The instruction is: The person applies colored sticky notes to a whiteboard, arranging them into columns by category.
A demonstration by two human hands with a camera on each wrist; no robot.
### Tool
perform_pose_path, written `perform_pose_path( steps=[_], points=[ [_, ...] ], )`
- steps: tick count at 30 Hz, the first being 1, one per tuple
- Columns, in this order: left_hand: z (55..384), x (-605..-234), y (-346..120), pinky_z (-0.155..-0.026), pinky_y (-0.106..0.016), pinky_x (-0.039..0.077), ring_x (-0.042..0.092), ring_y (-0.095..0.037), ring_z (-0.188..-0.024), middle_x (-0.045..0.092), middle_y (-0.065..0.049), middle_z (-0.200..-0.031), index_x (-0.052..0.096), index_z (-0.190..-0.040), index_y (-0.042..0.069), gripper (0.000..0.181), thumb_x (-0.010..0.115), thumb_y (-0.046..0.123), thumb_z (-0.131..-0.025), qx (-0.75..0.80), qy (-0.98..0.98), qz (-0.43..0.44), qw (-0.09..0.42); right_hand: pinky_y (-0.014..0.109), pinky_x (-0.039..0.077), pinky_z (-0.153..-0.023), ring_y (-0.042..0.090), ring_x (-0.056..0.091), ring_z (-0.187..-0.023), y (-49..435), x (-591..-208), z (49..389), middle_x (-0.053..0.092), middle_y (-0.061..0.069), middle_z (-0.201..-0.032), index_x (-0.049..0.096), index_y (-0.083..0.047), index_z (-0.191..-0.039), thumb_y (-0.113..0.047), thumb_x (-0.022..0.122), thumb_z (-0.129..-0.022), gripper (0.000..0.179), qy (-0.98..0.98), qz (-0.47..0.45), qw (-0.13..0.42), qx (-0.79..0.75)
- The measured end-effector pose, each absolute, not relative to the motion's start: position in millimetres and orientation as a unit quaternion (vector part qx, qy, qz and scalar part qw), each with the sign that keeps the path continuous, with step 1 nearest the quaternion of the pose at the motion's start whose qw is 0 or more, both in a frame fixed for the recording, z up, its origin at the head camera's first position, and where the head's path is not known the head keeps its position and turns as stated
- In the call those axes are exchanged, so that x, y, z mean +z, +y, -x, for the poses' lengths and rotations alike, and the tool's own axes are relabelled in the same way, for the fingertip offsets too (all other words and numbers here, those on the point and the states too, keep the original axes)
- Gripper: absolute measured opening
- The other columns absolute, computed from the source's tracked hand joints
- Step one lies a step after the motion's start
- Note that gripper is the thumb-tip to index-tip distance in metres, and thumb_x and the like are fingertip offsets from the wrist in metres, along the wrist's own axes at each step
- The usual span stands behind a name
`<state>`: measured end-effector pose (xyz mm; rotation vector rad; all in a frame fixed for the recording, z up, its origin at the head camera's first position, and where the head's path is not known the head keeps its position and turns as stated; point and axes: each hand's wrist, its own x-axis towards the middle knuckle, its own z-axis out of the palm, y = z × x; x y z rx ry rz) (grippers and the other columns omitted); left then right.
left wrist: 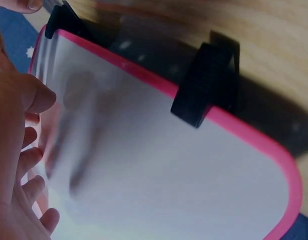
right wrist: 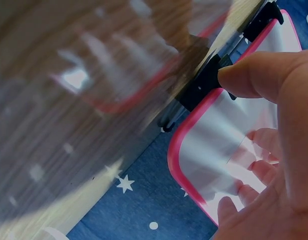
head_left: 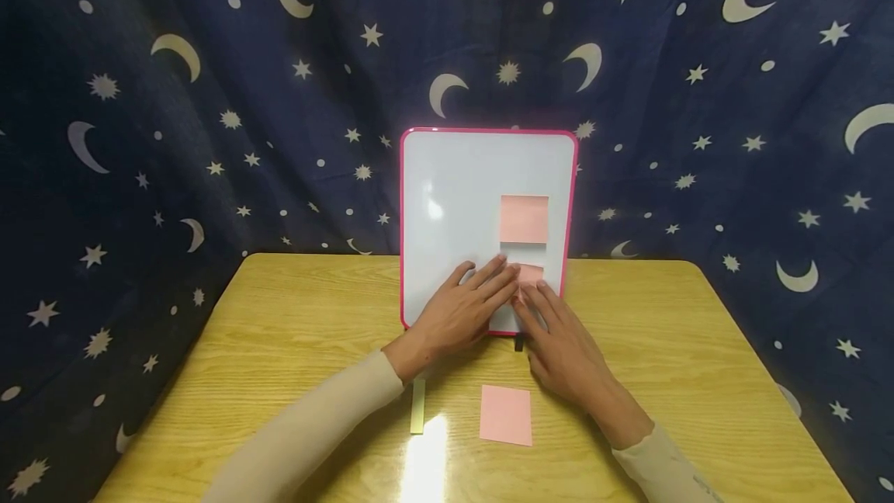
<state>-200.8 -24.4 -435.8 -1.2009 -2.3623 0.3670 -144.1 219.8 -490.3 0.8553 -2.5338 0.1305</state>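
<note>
A small whiteboard (head_left: 450, 177) with a pink frame stands upright at the back of the table. High on its right half sticks a pink sticky note (head_left: 524, 219). Lower down is a second pink sticky note (head_left: 531, 273), partly hidden by fingers. My left hand (head_left: 457, 309) reaches across the board, its extended fingertips at this lower note's left side. From the right, my right hand (head_left: 564, 348) touches the same note with nearly straight fingers. In the right wrist view, its thumb lies by a black stand clip (right wrist: 206, 82) on the board's bottom edge.
A loose pink sticky note (head_left: 506, 415) lies on the wooden table (head_left: 314, 317) in front of the board. Left of it is a narrow yellow strip (head_left: 417, 407), close to the left sleeve. A dark curtain (head_left: 335, 84) with moons and stars hangs behind.
</note>
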Motion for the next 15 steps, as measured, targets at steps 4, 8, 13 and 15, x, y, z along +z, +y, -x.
perform_pose_path(
  steps=[4, 8, 13, 15],
  points=[
    [201, -432, -23, -0.125, -0.047, 0.03, 0.015, -0.021, -0.164, 0.025, 0.001, -0.175, 0.036, -0.166, 0.021, 0.077, 0.067, 0.041, -0.098, 0.163, -0.851, 0.442, 0.233, 0.054, 0.025, -0.127, 0.044, 0.025, -0.158, 219, -491, 144, 0.033, 0.023, -0.168, 0.042, -0.001, -0.161, -0.017, 0.071, -0.084, 0.083, -0.921, -0.31, 0.231, 0.044],
    [203, -427, -20, -0.125, -0.046, 0.031, 0.018, -0.02, -0.163, 0.029, 0.002, -0.174, 0.038, -0.165, 0.023, 0.076, 0.068, 0.044, -0.098, 0.195, -0.838, 0.446, 0.244, 0.053, 0.024, -0.127, 0.043, 0.024, -0.158, 219, -491, 144, 0.032, 0.023, -0.169, 0.041, -0.001, -0.161, -0.018, 0.07, -0.085, 0.084, -0.919, -0.313, 0.234, 0.042],
    [205, -421, -15, -0.124, -0.044, 0.033, 0.023, -0.019, -0.161, 0.033, 0.002, -0.172, 0.041, -0.162, 0.023, 0.073, 0.069, 0.045, -0.098, 0.234, -0.819, 0.454, 0.261, 0.054, 0.026, -0.126, 0.044, 0.025, -0.158, 219, -491, 144, 0.033, 0.024, -0.168, 0.044, 0.001, -0.159, -0.018, 0.068, -0.088, 0.078, -0.915, -0.318, 0.243, 0.047],
    [205, -419, -14, -0.123, -0.044, 0.034, 0.024, -0.019, -0.161, 0.033, 0.002, -0.172, 0.042, -0.161, 0.022, 0.068, 0.067, 0.042, -0.1, 0.244, -0.814, 0.458, 0.263, 0.055, 0.027, -0.125, 0.045, 0.026, -0.157, 219, -492, 144, 0.034, 0.024, -0.168, 0.045, 0.001, -0.158, -0.017, 0.068, -0.089, 0.075, -0.914, -0.319, 0.246, 0.049]
  ],
)
